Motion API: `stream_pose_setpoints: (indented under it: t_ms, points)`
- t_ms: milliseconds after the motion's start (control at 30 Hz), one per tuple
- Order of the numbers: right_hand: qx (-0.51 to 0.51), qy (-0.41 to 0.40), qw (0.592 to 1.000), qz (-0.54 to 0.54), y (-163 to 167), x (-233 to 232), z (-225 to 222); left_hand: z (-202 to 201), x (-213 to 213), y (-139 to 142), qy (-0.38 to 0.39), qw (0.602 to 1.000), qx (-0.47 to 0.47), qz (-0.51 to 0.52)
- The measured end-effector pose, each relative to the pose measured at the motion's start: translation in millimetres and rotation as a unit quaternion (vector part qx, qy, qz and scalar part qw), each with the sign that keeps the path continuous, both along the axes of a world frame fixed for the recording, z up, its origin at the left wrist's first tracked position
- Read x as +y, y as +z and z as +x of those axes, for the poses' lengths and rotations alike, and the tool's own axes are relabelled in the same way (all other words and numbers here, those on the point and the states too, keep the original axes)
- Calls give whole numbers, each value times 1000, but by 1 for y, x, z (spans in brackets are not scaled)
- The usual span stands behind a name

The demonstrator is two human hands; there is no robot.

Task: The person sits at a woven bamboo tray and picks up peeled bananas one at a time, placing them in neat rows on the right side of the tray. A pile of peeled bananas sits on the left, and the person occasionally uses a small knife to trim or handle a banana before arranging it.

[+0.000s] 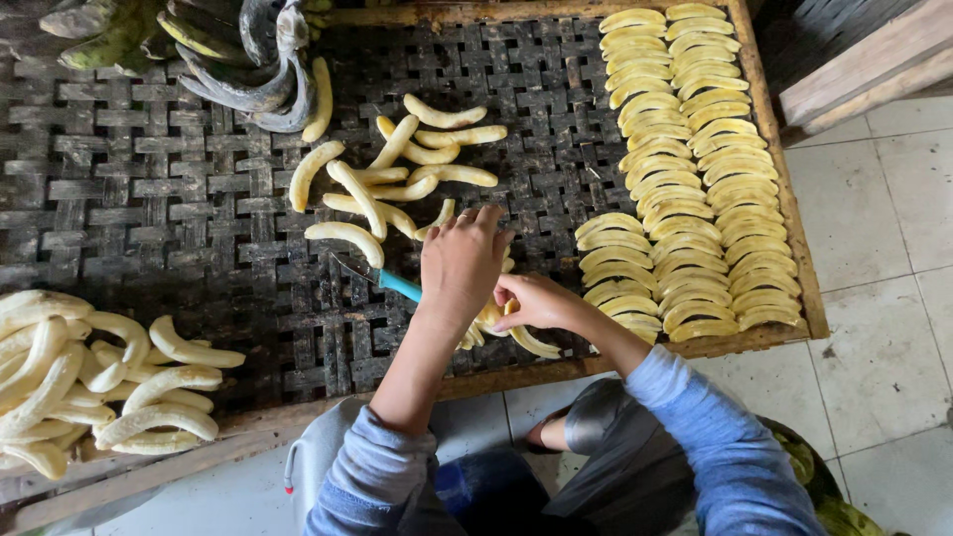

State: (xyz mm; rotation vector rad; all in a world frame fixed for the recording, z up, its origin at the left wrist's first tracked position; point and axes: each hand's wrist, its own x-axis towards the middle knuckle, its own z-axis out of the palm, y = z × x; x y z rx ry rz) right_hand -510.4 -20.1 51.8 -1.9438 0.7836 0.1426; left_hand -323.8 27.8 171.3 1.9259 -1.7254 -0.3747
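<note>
Dark woven-bamboo tray (149, 189) in a wooden frame, sitting over a pale tiled floor (874, 328); a wooden bench edge (864, 60) shows top right. You're working at the tray's near edge, both blue sleeves in view. Your left hand (459, 263) is curled around a knife with a teal handle (397, 284); the blade points left across the weave and the fingers are closed on the grip, though the hand hides most of the handle. Your right hand (534, 303) is pinched shut on a peeled banana (511, 333) held just above the tray's front rail, right beside the knife hand; a few cut slices hang under it, and I can't tell exactly how many. Contents of the tray: a loose pile of whole peeled bananas (397, 174) in the middle, about twelve, touching and overlapping. On the right, banana slices (695, 169) laid flat in tight overlapping columns: two long columns running from the far edge to the near edge, plus one shorter column (615, 268) just left of them by your right hand; too many to count cleanly, roughly sixty in all. At the top left corner sits a heap of green-black banana peels (228, 50), partly cut off by the frame. Off the tray at lower left, a second pile of whole peeled bananas (89, 382), around fifteen visible, lies on the wooden edge.
</note>
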Motion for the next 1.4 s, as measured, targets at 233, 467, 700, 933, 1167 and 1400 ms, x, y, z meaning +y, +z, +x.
stream_pose_setpoints:
  t_ms: [233, 467, 700, 933, 1167, 1400]
  points:
    - [67, -68, 991, 97, 3, -52, -34, -1, 2, 4, 0, 1000, -6, 13]
    - [-146, -313, 938, -33, -14, -130, -104, 27, -3, 24, -115, 521, 845, 24]
    - [-125, -435, 881, -138, -45, -163, -135, 163, 16, 24, -211, -14, 931, -297]
    - [-11, -353, 878, -322, -57, -167, -147, 217, 73, 5, -199, -118, 876, -423]
    - [18, -333, 903, -271, -53, -171, -152, 189, 68, 27, -200, -110, 875, -428]
    - [-18, -366, 930, -36, -13, -165, -149, 122, -3, 33, -43, 344, 869, -354]
